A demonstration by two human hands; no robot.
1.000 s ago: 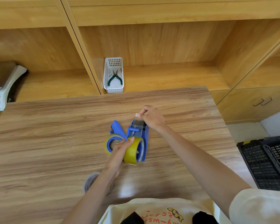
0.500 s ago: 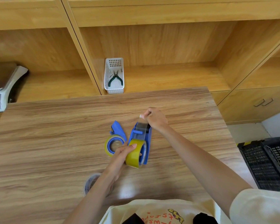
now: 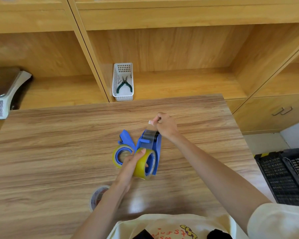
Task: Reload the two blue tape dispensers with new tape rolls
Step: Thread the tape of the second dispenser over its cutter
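Threading step: left hand [image 3: 129,165] grips yellow roll [image 3: 142,163] in dispenser [image 3: 156,152] mid-bench; right hand [image 3: 165,125] pinches tape end [image 3: 149,133]. Next, probably: pull over cutter w/o twisting.

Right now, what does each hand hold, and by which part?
The right hand pinches the free end of the clear tape strip, pulled past the dispenser's front. The left hand grips the yellow tape roll on the blue dispenser, by its outer rim.

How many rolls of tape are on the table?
3: one in the right dispenser, one in the left dispenser, one near the table's front edge, partly behind the left arm.
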